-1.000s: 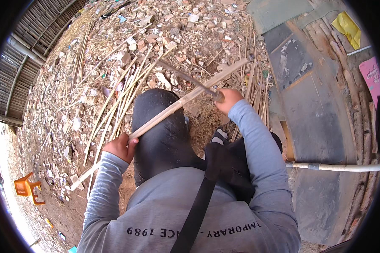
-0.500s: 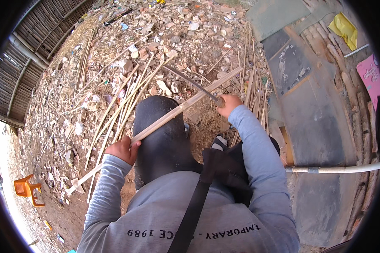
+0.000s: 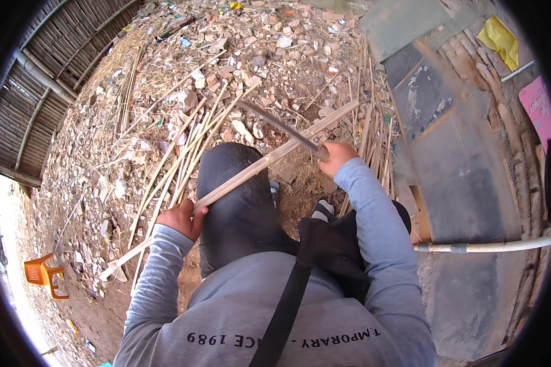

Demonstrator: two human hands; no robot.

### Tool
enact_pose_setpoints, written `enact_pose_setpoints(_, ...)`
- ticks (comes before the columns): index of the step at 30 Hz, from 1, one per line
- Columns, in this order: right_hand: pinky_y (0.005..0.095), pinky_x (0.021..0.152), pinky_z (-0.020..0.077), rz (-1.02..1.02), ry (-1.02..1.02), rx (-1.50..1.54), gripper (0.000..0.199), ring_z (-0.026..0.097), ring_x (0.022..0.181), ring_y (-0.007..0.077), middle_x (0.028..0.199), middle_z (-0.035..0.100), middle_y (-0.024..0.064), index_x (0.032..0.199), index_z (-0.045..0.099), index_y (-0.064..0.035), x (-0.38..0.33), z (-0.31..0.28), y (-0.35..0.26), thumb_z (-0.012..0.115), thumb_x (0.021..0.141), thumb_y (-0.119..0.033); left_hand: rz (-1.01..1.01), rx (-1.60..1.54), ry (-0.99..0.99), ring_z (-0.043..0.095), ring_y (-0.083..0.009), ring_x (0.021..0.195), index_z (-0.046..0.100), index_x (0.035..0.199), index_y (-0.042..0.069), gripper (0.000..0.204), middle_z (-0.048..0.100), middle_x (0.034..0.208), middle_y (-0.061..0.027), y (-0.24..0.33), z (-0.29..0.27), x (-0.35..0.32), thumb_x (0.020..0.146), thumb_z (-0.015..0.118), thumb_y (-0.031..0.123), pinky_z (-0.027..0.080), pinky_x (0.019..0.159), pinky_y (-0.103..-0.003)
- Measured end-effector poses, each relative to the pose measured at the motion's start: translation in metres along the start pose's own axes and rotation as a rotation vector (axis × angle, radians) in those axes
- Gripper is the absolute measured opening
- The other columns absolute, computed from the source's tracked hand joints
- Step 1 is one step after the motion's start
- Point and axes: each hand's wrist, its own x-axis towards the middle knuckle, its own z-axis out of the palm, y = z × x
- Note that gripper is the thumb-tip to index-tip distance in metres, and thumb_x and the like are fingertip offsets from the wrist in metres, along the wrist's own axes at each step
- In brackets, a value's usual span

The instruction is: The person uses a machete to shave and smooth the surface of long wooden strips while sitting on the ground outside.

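Note:
My left hand [image 3: 182,219] is closed around the lower part of a long, pale split-bamboo strip [image 3: 239,178]. The strip slants up to the right across my dark-clad left knee, and its lower end passes behind my left forearm. In my closed right hand [image 3: 338,158] is the short handle of a long-bladed knife [image 3: 274,121]. Its dark blade, a little blurred, points up to the left and crosses over the strip near the strip's far end. Whether the edge bites into the bamboo I cannot tell.
Several loose bamboo strips [image 3: 171,162] lie left of my knee, and more [image 3: 373,131] lie to the right. Rubble covers the ground. Dark flat sheets [image 3: 462,177] and a white pole [image 3: 502,246] are at right. An orange plastic chair [image 3: 38,272] stands far left.
The view has shifted slightly. The knife blade is turned a little, showing broader and more blurred across the strip. Both hands keep their grips.

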Motion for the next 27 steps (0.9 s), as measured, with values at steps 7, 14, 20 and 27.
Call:
enact_pose_setpoints(7,0.0428,0.082,0.051,0.148,-0.052,0.013,0.034,0.064,0.089,0.0365,0.091,0.067,0.019,0.102,0.065,-0.009,0.005,-0.013,0.023,0.066,0.071,-0.023,0.03,-0.005,-0.005,0.063,-0.04,0.064,0.054,0.084,0.005,0.041,0.063,0.069,-0.0194,0.0,0.008,0.006,0.091,0.053,0.045,0.05,0.061,-0.049)
enact_pose_setpoints(14,0.042,0.076,0.0513,-0.064,-0.05,-0.072,0.033,0.064,0.083,0.0371,0.084,0.066,0.0202,0.098,0.065,-0.0042,-0.012,-0.014,-0.014,0.068,0.071,-0.022,0.001,0.031,-0.025,0.064,-0.0393,0.065,0.055,0.083,0.005,0.041,0.064,0.071,-0.019,-0.002,-0.004,-0.004,0.092,0.052,0.045,0.05,0.061,-0.047)
enact_pose_setpoints(20,0.0413,0.082,0.051,0.166,0.038,0.049,0.032,0.065,0.087,0.0351,0.089,0.067,0.0186,0.099,0.067,-0.0086,0.01,-0.011,0.028,0.067,0.071,-0.023,0.028,-0.026,0.054,0.063,-0.0401,0.065,0.055,0.081,0.005,0.039,0.064,0.07,-0.0198,0.001,0.011,0.005,0.091,0.055,0.043,0.05,0.061,-0.048)
enact_pose_setpoints(27,0.0413,0.076,0.0519,0.032,-0.068,-0.065,0.032,0.064,0.084,0.0365,0.087,0.066,0.0192,0.097,0.065,-0.0047,-0.012,-0.022,-0.016,0.069,0.069,-0.021,0.035,0.011,0.05,0.063,-0.0393,0.063,0.054,0.083,0.005,0.036,0.062,0.068,-0.0195,-0.004,0.004,-0.005,0.09,0.056,0.041,0.05,0.059,-0.047)
